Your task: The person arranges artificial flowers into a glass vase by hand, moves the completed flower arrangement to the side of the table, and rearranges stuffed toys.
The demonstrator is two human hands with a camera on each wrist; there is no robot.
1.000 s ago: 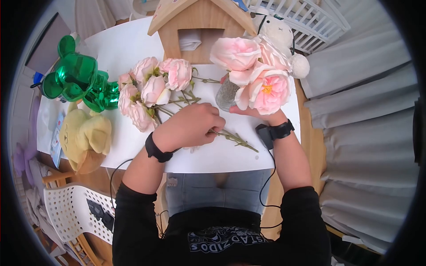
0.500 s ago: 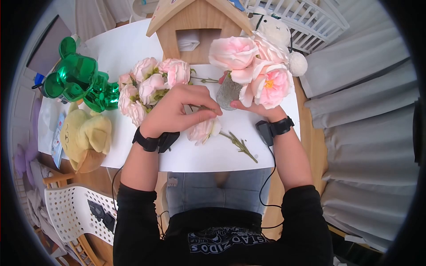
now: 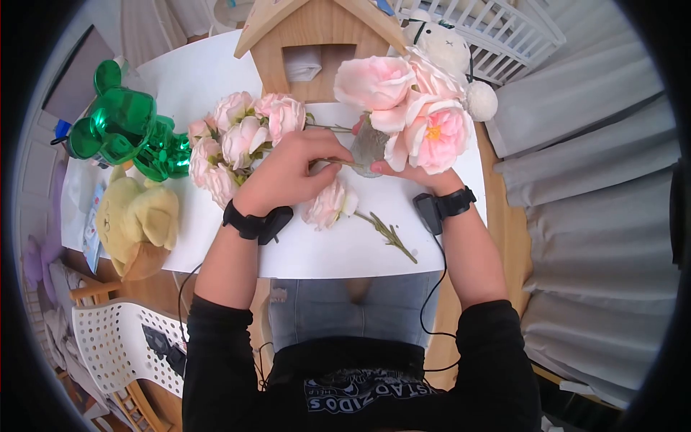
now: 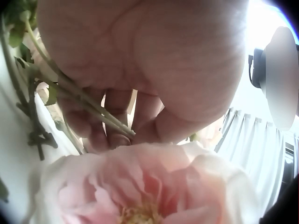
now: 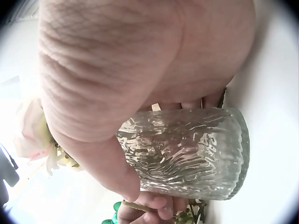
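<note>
In the head view my left hand (image 3: pixel 288 173) pinches a thin green stem (image 3: pixel 340 162) whose end points at the vase. The left wrist view shows the stem (image 4: pixel 93 105) running under the palm to the fingertips. A clear textured glass vase (image 5: pixel 187 154) is gripped by my right hand (image 5: pixel 121 70), thumb on the near side and fingers behind. Large pink flowers (image 3: pixel 439 133) rise from the vase, hiding part of my right hand in the head view. One pink flower (image 3: pixel 327 207) lies just below my left hand, its cut-ended stem (image 3: pixel 389 237) toward the table's front edge.
A bunch of pale pink flowers (image 3: pixel 241 140) lies left on the white table (image 3: pixel 216 248). Beside it stand a shiny green bear figure (image 3: pixel 129 119) and a yellow plush toy (image 3: pixel 137 223). A wooden house (image 3: pixel 317 43) and a white plush (image 3: pixel 443 54) are at the back.
My left hand has moved up from the stem near the table's front toward the vase, with a stem between its fingers. The flower beneath it has come into view. My right hand stays at the vase.
</note>
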